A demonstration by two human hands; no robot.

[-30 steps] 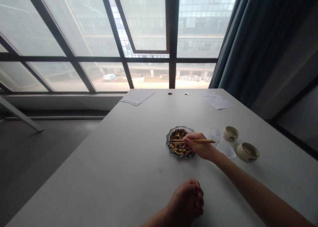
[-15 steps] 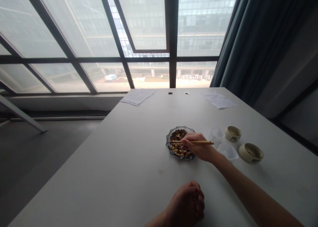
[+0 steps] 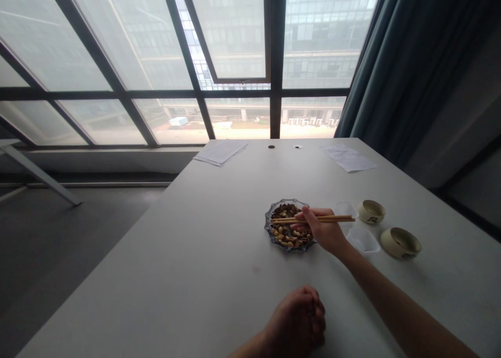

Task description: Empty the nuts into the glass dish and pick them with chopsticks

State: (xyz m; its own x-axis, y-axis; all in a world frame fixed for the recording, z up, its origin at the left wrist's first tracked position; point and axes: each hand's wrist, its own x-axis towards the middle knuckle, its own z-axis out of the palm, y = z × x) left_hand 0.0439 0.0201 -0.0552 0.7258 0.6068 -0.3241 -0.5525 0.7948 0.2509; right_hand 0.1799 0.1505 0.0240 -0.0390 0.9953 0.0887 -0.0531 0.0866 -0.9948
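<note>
My right hand grips a pair of wooden chopsticks, held nearly level, with their tips over a glass plate of mixed nuts and dark seeds. My left hand rests on the white table near its front edge, fingers curled into a loose fist; nothing shows inside it. Just right of the plate stand two small clear plastic cups and two cream ceramic bowls, one further back.
Sheets of paper lie at the table's far left and far right. Two small round holes sit at the far edge. Large windows are behind, a dark curtain on the right, grey floor to the left.
The chopsticks have lifted slightly and levelled above the plate. My left hand has stayed put. The camera has shifted a little.
</note>
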